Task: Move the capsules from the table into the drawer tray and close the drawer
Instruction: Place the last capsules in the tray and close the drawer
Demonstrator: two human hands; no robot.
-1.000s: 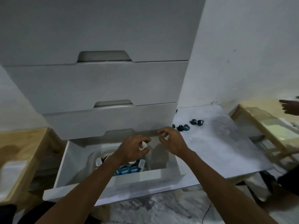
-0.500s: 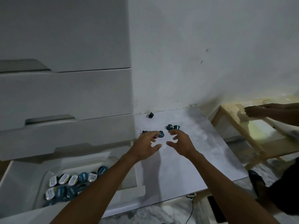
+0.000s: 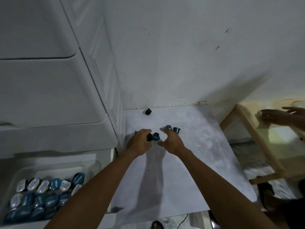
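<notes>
White table [image 3: 189, 162]: left hand [image 3: 140, 142] pinches 1 dark capsule [image 3: 149, 138], right hand [image 3: 172, 142] spread over 2 blue capsules [image 3: 177, 129]; pickup step, transfer to drawer tray [image 3: 92, 166] likely next.

Capsules [image 3: 156, 136] lie on the table [image 3: 198, 154], right of the drawer tray [image 3: 54, 169].

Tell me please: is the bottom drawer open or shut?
Open. The drawer is pulled out, and its tray of capsules shows from above.
</notes>
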